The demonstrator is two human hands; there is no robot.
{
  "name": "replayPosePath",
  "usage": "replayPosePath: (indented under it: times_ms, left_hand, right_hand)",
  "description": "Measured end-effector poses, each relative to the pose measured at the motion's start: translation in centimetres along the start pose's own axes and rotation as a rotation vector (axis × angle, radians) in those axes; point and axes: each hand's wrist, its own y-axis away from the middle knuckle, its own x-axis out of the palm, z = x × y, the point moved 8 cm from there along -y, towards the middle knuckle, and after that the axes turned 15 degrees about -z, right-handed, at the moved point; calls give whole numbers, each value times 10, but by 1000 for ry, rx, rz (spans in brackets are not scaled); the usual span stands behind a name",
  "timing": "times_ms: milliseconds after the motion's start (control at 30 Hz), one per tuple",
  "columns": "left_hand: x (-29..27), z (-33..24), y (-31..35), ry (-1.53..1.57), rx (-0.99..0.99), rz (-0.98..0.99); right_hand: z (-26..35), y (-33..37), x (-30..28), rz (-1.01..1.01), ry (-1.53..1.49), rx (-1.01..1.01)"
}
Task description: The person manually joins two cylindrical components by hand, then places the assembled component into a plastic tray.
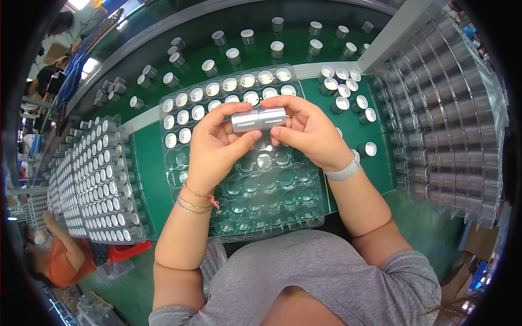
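Observation:
My left hand (213,142) grips one silver metal cylinder (244,121) between thumb and fingers. A second silver cylinder (273,118) is pinched in my right hand (316,137). The two cylinders lie sideways, end against end, with pale lettering facing me. Both hands hover over a transparent plastic tray (263,162) with round pockets. In the tray's far rows stand several cylinders with white round tops (230,84); my hands hide part of those rows.
Loose cylinders (341,104) stand on the green table (149,157) to the right of the tray. More are spread along a green conveyor (255,60) beyond a pale rail. Tall stacks of filled trays flank me, left (103,185) and right (435,119). A person in orange (70,263) is at the lower left.

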Motion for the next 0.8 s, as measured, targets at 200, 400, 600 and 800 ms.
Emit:
replayPosePath:
  times_ms: [200, 400, 600, 800]
  left_hand:
    - [1, 2, -1, 15, -10, 9]
    - [1, 4, -1, 14, -33, 6]
    - [1, 6, -1, -20, -49, -8]
    - [-1, 6, -1, -19, -59, -28]
  right_hand:
    - [0, 1, 0, 7, 14, 39]
    - [-3, 0, -2, -4, 43, 50]
    - [-3, 0, -2, -10, 62, 50]
    - [-6, -2, 0, -1, 39, 55]
